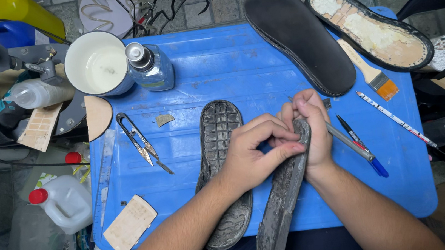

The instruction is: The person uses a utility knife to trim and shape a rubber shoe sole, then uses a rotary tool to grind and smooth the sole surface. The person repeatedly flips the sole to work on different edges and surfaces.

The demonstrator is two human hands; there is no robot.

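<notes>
My left hand pinches the upper end of a worn grey shoe sole that stands on its edge over the blue board. My right hand grips the same end from the right and also holds a thin metal tool that slants down to the right. Flat under my left wrist lies a second grey treaded sole. Both hands meet at the tip of the upright sole.
Two black soles lie at the top right beside a paintbrush, a pen and a thin stick. Thread snips, a white cup, a glass bottle and leather scraps sit left.
</notes>
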